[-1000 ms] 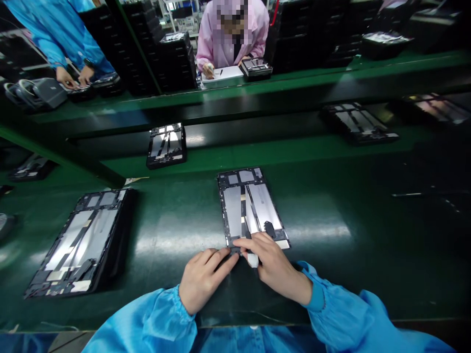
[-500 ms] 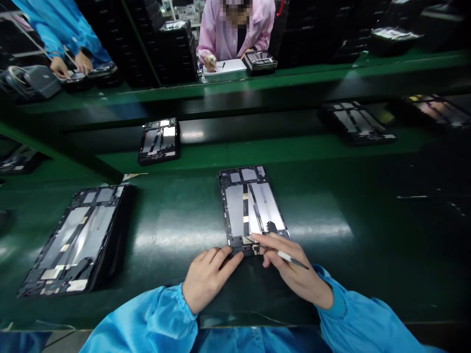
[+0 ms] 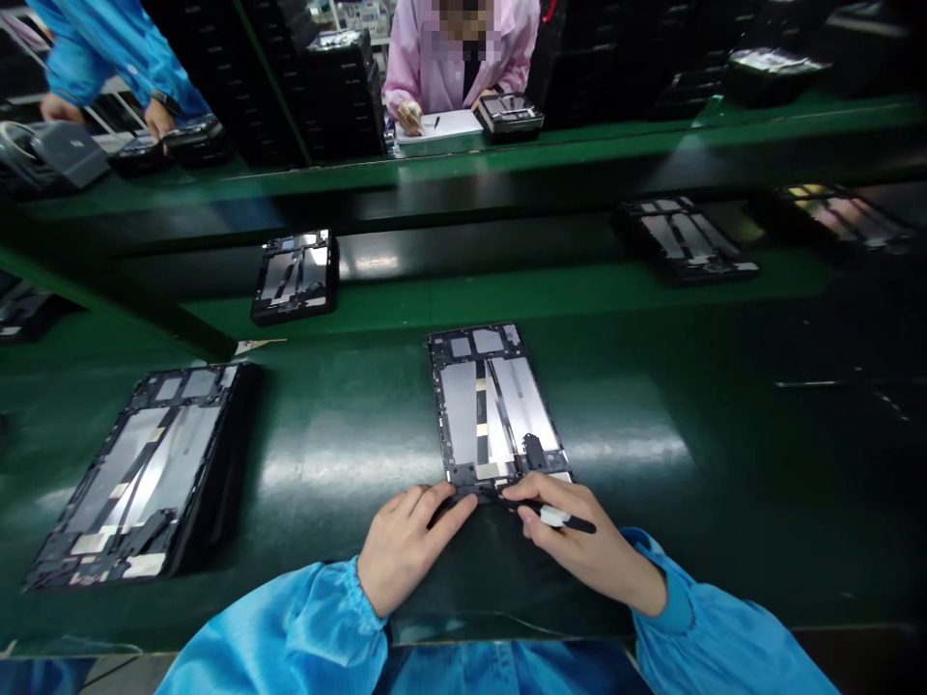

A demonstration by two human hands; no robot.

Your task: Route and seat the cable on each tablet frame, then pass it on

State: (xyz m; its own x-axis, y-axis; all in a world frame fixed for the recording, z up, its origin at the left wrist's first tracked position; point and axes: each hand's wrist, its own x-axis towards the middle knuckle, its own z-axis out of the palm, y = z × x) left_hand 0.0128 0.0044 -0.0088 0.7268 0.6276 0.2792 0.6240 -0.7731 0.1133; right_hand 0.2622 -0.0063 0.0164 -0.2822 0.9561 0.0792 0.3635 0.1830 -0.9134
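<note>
An opened tablet chassis [image 3: 492,405] with silver plates and black flex cables lies flat on the dark green bench [image 3: 688,454] in front of me. My left hand [image 3: 406,555] rests at its near left corner, fingers stretched onto the frame edge. At the near right corner, my right hand [image 3: 579,541] is closed on a thin black-and-white pen-like tool [image 3: 565,521], its tip at the chassis edge.
A tray with another opened chassis [image 3: 137,473] lies at my left. More units [image 3: 294,275] [image 3: 685,241] ride the conveyor beyond. Across it, a person in pink [image 3: 456,58] writes on paper; a person in blue [image 3: 108,58] handles black trays at far left.
My right hand turned the tool and brought it down to the near edge of the chassis. The unit on the conveyor slid leftward. My left hand stayed put.
</note>
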